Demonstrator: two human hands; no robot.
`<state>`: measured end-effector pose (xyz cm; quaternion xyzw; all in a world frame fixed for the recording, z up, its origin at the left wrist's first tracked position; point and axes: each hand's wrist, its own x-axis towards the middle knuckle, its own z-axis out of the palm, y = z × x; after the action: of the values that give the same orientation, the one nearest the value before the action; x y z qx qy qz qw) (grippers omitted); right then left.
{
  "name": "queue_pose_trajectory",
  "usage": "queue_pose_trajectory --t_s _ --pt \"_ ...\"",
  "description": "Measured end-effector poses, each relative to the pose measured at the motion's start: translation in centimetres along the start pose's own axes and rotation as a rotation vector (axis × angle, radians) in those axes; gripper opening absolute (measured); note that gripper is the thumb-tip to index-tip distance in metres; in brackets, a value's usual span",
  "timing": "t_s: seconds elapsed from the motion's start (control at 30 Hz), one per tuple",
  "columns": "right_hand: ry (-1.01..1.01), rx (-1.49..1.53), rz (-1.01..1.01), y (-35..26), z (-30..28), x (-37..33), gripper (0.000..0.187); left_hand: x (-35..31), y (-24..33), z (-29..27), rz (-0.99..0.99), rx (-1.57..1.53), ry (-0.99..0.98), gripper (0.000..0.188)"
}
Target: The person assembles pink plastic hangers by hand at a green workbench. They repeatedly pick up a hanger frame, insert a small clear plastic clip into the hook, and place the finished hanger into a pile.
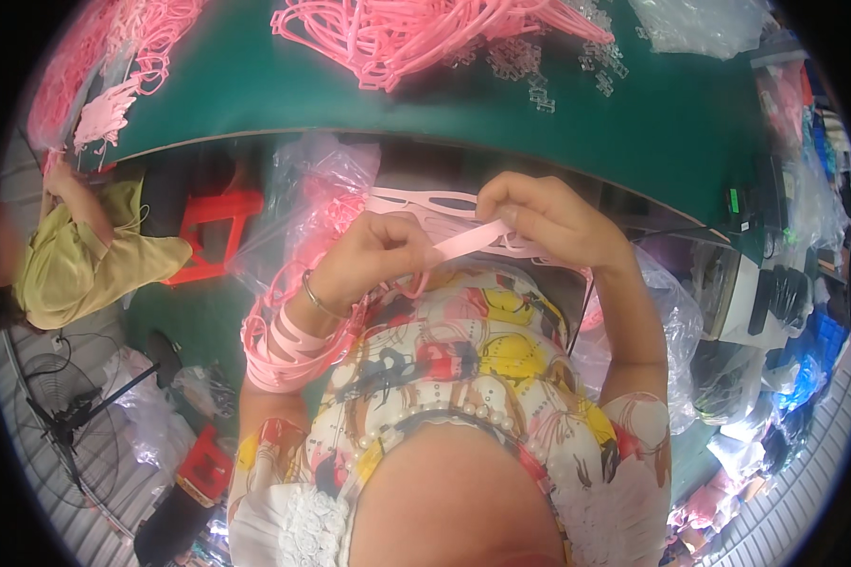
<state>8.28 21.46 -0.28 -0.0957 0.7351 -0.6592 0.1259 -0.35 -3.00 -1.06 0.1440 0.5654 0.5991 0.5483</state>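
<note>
With twelve at the top of the view, the pink strap point(471, 243) is just off centre toward one o'clock, slanting between the two hands. The left hand point(376, 250) pinches its lower end between thumb and bent fingers, with no gap to be seen. The right hand point(550, 225) has its fingers curled and its thumb pressed down on the upper end, gripping it closely. Just beyond, toward twelve, a pink band point(402, 200) with long slots spans the space between the hands; the fingers hide whether it and the strap are one piece.

More pink loops point(284, 376) hang around the left forearm at eight o'clock, just beside a bracelet point(320, 297) on that wrist. A clear bag point(303, 175) with pink pieces in it lies between ten and eleven, near the left hand; another clear bag point(673, 321) is just past three, beside the right forearm.

The green table point(350, 113) arches across the top. On it, a pink heap point(388, 47) sits at twelve, and small clear clips point(515, 59) at one. A red stool point(194, 227) stands between nine and ten, near a co-worker point(95, 260) in yellow-green at nine. A fan point(61, 402) is at eight.
</note>
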Motion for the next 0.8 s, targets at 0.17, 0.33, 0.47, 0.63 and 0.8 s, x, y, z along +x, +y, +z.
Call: queue_pose_trajectory --t_s 0.17,0.33,0.47,0.63,0.8 --pt "0.004 -0.030 0.002 0.2 0.2 0.0 0.017 -0.4 -0.2 0.3 -0.075 -0.029 0.059 0.010" --pt "0.025 -0.300 -0.019 0.7 0.0 0.0 0.016 -0.3 -0.9 1.3 0.041 0.114 0.056 0.007" --pt "0.535 -0.533 -0.135 1.1 -0.4 0.5 0.010 0.0 -1.0 2.0 0.177 0.240 0.005 0.008" --pt "0.861 -1.032 -0.137 2.8 -4.0 1.5 0.014 -0.1 -0.4 2.6 0.182 0.273 -0.025 0.009" --pt "0.841 -1.193 -0.123 4.1 -3.3 0.8 0.018 -0.1 -0.4 2.5 0.186 0.295 -0.028 0.008"
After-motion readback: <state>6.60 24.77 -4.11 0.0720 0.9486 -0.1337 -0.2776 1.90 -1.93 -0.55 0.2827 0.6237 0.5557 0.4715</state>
